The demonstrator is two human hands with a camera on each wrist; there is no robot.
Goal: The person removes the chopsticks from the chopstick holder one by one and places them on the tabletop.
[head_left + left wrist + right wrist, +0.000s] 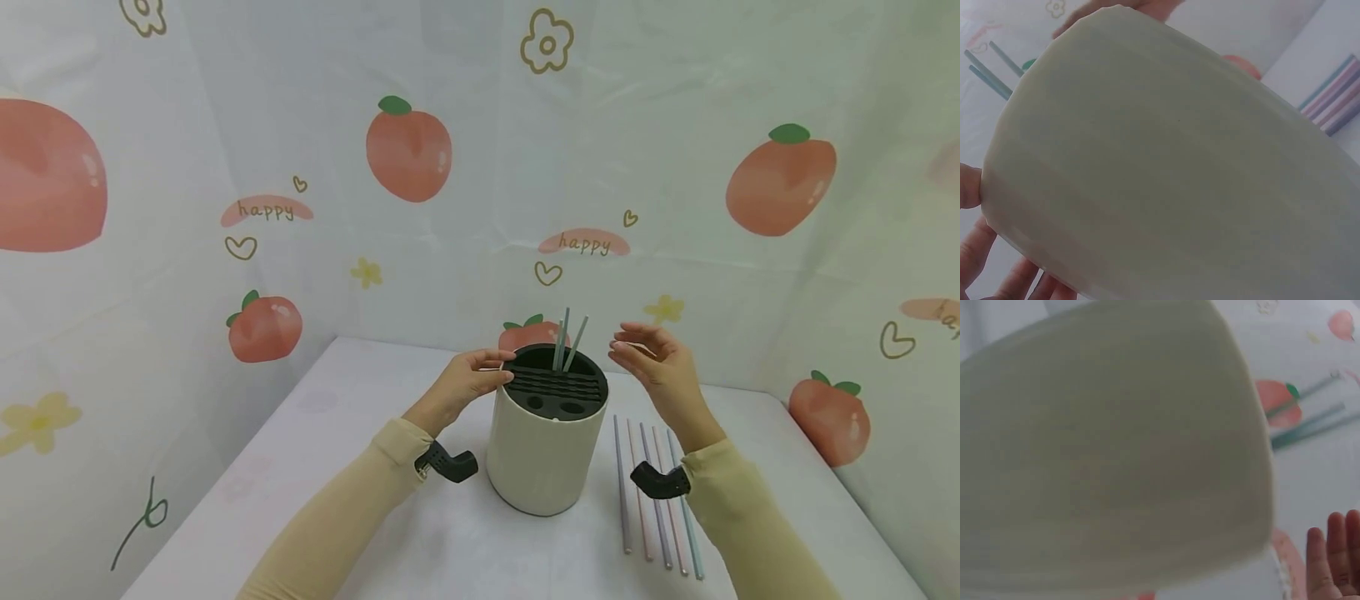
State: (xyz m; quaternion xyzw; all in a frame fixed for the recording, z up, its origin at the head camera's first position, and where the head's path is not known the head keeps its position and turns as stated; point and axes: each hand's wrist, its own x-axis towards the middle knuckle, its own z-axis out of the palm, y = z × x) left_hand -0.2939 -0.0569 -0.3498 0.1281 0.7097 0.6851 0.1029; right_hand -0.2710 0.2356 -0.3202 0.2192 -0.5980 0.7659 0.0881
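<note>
Cream-coloured holder (543,458) with a black slotted top (557,385), upright on the white counter (480,560); three straws (577,343) stand in its rear opening. Left hand (465,379): fingers fairly straight, touching the rim. Right hand (663,367): raised right of the holder, fingers loosely apart, holding nothing. Five loose straws (622,483) lie beside it, partly covered by the black wrist camera (660,482). Peach-print curtain (450,250) behind. Holder blocks much of both wrist views.
</note>
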